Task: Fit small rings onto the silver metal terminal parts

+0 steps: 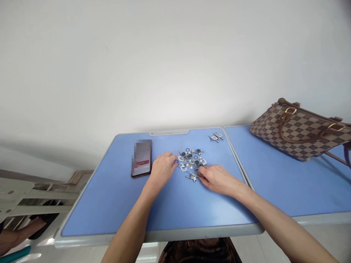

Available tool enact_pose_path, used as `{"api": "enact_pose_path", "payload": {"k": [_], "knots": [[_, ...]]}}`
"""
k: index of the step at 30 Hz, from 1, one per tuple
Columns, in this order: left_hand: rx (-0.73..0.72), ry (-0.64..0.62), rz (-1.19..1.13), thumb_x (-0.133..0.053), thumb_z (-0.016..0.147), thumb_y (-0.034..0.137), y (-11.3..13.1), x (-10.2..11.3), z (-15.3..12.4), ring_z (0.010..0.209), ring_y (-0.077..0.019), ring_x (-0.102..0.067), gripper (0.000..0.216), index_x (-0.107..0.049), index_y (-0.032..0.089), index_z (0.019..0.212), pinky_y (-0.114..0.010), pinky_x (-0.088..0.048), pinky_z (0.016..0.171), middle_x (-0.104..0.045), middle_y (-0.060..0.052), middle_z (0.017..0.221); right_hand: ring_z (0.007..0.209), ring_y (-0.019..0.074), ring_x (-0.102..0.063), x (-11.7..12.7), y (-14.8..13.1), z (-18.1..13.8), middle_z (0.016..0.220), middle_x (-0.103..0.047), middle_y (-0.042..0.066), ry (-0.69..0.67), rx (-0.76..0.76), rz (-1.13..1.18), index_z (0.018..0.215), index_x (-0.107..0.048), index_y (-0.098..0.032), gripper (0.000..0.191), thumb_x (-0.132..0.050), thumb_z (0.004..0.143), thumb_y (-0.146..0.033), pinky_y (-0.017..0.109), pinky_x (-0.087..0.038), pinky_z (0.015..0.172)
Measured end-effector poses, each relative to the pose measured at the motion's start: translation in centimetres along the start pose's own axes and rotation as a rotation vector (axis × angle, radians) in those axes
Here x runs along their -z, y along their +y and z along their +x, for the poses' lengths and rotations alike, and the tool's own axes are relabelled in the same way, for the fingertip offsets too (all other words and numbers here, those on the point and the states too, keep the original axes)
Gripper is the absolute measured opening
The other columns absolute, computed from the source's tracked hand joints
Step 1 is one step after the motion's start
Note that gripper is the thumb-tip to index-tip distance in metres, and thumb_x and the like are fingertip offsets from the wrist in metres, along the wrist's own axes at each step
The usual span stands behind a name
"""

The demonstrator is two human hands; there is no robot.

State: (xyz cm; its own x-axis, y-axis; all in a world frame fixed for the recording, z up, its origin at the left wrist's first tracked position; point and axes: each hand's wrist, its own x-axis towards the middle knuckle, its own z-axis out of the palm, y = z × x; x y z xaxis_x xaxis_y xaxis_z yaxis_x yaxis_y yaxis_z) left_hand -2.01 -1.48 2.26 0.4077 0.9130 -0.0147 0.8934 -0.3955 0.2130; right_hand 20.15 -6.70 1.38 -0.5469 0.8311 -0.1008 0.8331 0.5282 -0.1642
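Observation:
A heap of small metal parts with black round knobs point(190, 156) lies between my hands on the blue table point(170, 204). My left hand point(163, 166) is at the heap's left edge, its thumb and finger closed on a small black ring point(176, 161). Beside those fingertips lies a flat metal plate point(182, 167) with a hole. My right hand point(215, 178) is at the heap's lower right, fingers pinched at the right end of a small metal bracket with pins point(193, 177). Its fingertips are partly hidden.
A phone point(142, 160) with its screen lit lies left of my left hand. More pinned metal pieces point(216, 137) sit near the back right. A checkered handbag point(304, 131) stands on the adjoining table. At the lower left, another person's arm point(22, 233) shows.

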Motion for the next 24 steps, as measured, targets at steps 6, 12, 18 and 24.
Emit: {"api": "enact_pose_path", "payload": {"k": [6, 12, 18, 24], "knots": [[0.024, 0.007, 0.054, -0.055, 0.090, 0.022, -0.1, -0.3, 0.1, 0.095, -0.0207, -0.061, 0.019, -0.065, 0.024, 0.106, -0.030, -0.044, 0.080, -0.064, -0.004, 0.102, 0.066, 0.0156, -0.062, 0.2, -0.1, 0.0, 0.079, -0.068, 0.004, -0.016, -0.010, 0.016, 0.086, -0.054, -0.017, 0.012, -0.047, 0.094, -0.021, 0.029, -0.023, 0.055], [-0.027, 0.082, 0.034, -0.049, 0.093, 0.018, 0.2, -0.4, -0.1, 0.092, -0.0193, -0.060, 0.020, -0.066, 0.023, 0.102, -0.029, -0.044, 0.079, -0.064, -0.004, 0.100, 0.065, 0.0156, -0.061, 0.3, -0.2, 0.1, 0.079, -0.068, 0.004, -0.026, -0.025, 0.018, 0.087, -0.056, -0.017, 0.012, -0.047, 0.094, -0.022, 0.028, -0.024, 0.056], [-0.158, 0.064, -0.226, -0.052, 0.091, 0.017, 0.9, -0.4, -0.3, 0.095, -0.0176, -0.060, 0.018, -0.067, 0.022, 0.099, -0.028, -0.045, 0.083, -0.064, -0.003, 0.102, 0.065, 0.0156, -0.062, 0.0, -0.1, 0.0, 0.080, -0.069, 0.004, -0.007, -0.013, 0.014, 0.087, -0.056, -0.017, 0.014, -0.046, 0.095, -0.022, 0.029, -0.023, 0.055], [-0.419, -0.066, -0.395, -0.056, 0.089, 0.017, 2.2, -1.0, -0.6, 0.092, -0.0163, -0.058, 0.014, -0.068, 0.022, 0.088, -0.028, -0.045, 0.084, -0.061, -0.002, 0.094, 0.066, 0.0166, -0.063, -0.2, 0.0, 0.1, 0.078, -0.069, 0.004, 0.012, -0.011, 0.006, 0.087, -0.055, -0.017, 0.013, -0.046, 0.094, -0.022, 0.029, -0.023, 0.055]]}}
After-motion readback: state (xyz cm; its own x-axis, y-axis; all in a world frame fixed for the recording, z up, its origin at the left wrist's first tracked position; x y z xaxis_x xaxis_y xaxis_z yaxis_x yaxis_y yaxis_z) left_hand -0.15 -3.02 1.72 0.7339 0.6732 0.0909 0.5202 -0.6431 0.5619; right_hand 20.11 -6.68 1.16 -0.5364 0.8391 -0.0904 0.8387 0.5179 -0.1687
